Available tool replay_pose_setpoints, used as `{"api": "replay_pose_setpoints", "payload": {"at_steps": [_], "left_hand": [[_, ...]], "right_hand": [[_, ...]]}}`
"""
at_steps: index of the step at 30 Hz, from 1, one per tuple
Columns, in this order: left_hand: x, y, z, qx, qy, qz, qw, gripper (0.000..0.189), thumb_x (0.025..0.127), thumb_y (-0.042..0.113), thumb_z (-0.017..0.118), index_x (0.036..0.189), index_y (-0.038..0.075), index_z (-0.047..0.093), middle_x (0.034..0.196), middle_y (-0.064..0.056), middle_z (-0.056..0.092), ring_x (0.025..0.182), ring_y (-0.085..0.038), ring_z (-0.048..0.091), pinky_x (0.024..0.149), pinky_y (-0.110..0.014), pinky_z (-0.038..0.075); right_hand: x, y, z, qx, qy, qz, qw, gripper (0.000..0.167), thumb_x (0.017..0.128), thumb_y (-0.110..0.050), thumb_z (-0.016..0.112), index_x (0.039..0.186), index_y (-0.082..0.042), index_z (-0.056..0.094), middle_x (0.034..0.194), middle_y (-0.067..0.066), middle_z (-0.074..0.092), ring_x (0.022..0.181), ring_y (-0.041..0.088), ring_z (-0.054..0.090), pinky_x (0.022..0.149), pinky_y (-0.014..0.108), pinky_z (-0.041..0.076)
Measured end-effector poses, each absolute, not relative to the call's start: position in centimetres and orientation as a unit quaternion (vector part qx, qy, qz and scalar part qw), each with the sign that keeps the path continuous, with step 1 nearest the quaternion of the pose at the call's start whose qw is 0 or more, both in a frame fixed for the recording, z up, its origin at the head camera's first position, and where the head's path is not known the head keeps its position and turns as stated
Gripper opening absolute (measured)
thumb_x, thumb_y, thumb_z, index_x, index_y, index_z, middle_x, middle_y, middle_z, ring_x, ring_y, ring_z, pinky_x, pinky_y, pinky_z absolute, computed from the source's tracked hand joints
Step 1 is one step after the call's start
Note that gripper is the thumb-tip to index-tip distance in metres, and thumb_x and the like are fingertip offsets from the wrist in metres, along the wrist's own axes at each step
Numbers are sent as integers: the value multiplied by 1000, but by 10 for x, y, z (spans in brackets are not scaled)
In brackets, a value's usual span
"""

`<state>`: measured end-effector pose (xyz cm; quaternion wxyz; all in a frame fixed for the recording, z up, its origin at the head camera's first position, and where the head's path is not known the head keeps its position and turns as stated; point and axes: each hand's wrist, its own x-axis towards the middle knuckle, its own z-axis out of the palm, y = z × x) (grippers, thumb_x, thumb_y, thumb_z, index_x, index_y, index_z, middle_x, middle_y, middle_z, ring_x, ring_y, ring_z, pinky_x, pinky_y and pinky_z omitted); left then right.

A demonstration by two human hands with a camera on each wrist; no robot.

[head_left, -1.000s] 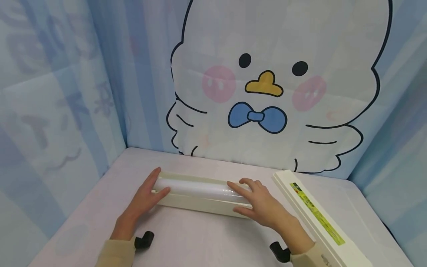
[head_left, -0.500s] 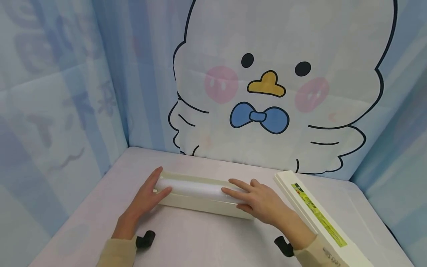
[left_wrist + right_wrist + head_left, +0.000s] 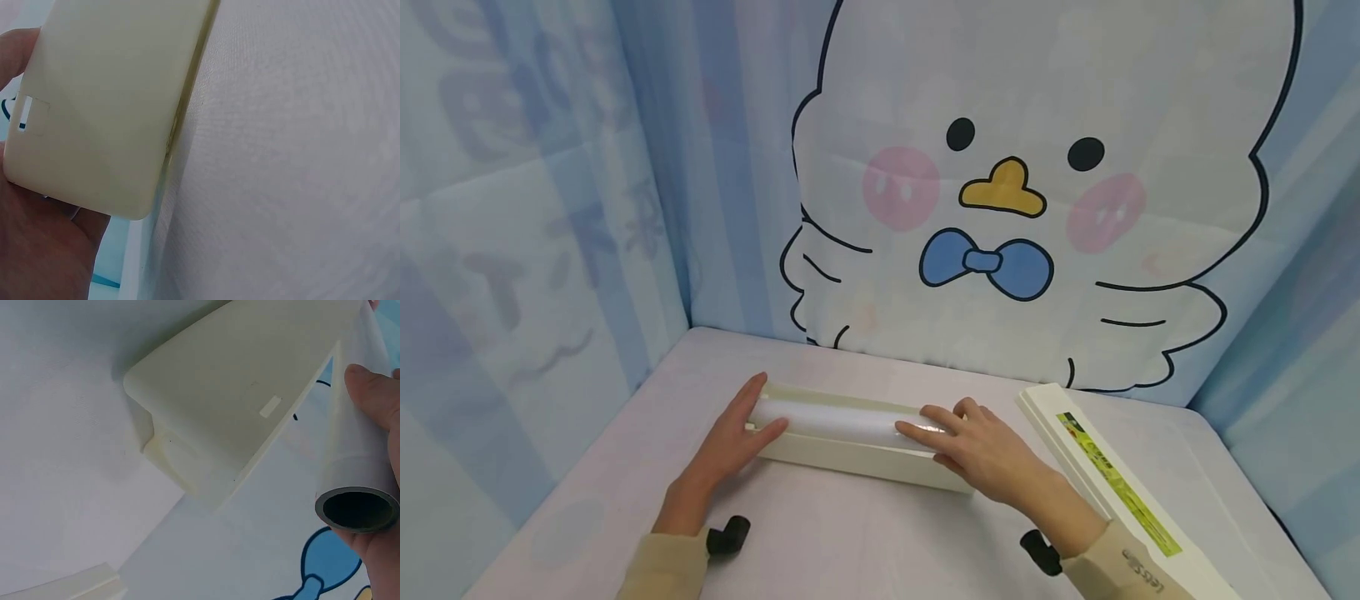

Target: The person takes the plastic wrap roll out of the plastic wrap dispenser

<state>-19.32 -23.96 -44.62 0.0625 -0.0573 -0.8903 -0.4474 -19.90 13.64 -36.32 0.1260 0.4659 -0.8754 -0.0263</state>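
Note:
A long cream dispenser box (image 3: 857,462) lies lengthwise before me with its top off, and a roll of cling film (image 3: 842,421) runs along it. My left hand (image 3: 722,442) grips the box's left end, thumb at the front and fingers behind. That end of the box (image 3: 106,106), with a small slot, fills the upper part of the left wrist view. At the right, my right hand (image 3: 988,454) holds the roll's end between thumb and fingers. In the right wrist view the hollow end of the roll (image 3: 356,469) shows beside the box wall (image 3: 231,387), outside its edge.
A long cream lid (image 3: 1120,483) with a yellow-green label lies slantwise on the right of the table (image 3: 850,542), beside my right forearm. Patterned curtains (image 3: 737,208) stand close behind and at both sides. A black wrist mount (image 3: 727,536) juts from each sleeve.
My right hand has moved slightly left along the roll, and its spread fingers have closed round the roll's right end. The left hand stays at the box's left end.

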Motion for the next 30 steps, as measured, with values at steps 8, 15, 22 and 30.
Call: {"api": "replay_pose_setpoints", "payload": {"at_steps": [8, 15, 22, 30], "left_hand": [[-192, -238, -445, -54, -892, -446, 59, 87, 97, 38, 66, 159, -2, 19, 164, -25, 17, 150, -42, 14, 119, -59, 13], [-192, -237, -446, -60, -889, -450, 60, 87, 97, 37, 66, 159, -2, 20, 164, -24, 17, 150, -42, 15, 119, -59, 14], [-193, -238, -445, -67, -888, -450, 66, 86, 97, 35, 66, 158, -3, 20, 164, -25, 18, 150, -43, 16, 118, -60, 15], [-195, -240, -446, -53, -891, -447, 58, 86, 97, 33, 66, 159, -3, 19, 164, -24, 17, 150, -42, 15, 118, -60, 14]], "right_hand": [[-198, 137, -366, 456, -879, -32, 134, 63, 94, -26, 73, 151, -38, 47, 142, 1, 53, 102, 24, 53, 84, 43, 43], [-196, 141, -364, 437, -888, -36, 141, 65, 93, -27, 75, 150, -39, 47, 142, 1, 54, 103, 25, 53, 79, 42, 40], [-192, 150, -358, 410, -893, -66, 175, 68, 92, -28, 76, 151, -39, 46, 143, 2, 53, 103, 27, 53, 75, 43, 39], [-186, 166, -356, 389, -898, -25, 203, 71, 90, -24, 78, 151, -42, 44, 141, 4, 54, 97, 28, 52, 70, 41, 38]]}}
